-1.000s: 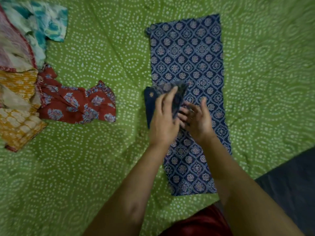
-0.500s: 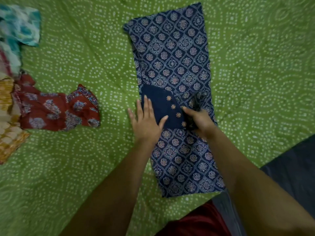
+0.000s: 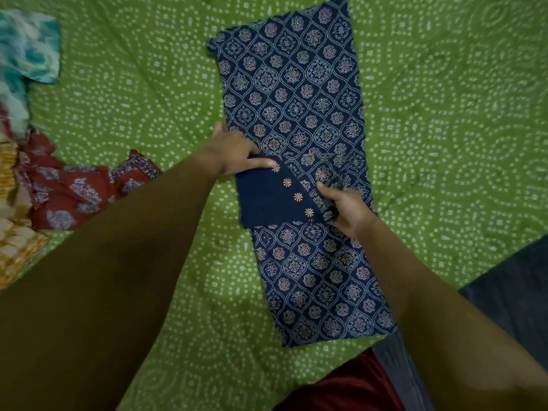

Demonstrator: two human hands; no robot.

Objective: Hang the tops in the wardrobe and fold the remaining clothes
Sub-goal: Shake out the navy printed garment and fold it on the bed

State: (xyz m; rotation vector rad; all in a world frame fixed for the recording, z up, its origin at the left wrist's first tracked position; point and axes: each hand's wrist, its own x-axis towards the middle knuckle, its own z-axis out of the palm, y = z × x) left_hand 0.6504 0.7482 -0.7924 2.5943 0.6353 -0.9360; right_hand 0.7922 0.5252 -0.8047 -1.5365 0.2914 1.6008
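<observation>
green dotted bedspread (image 3: 148, 84) | dark floor (image 3: 516, 286) lower right | dim light

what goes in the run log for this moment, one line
stage: folding | item: blue printed garment flat on green bedsheet | left hand: flat on plain flap | right hand: grips fold edge | pile: red garment left

The navy garment (image 3: 299, 120) is thin matt woven cloth, printed all over; its folded plain panel (image 3: 261, 200) carries small raised embroidered flowers. Under it, the green bedsheet (image 3: 444, 129) is soft matt cotton-like cloth, lightly creased. Left of the garment, the red floral piece (image 3: 77, 188) is crumpled cloth.
</observation>
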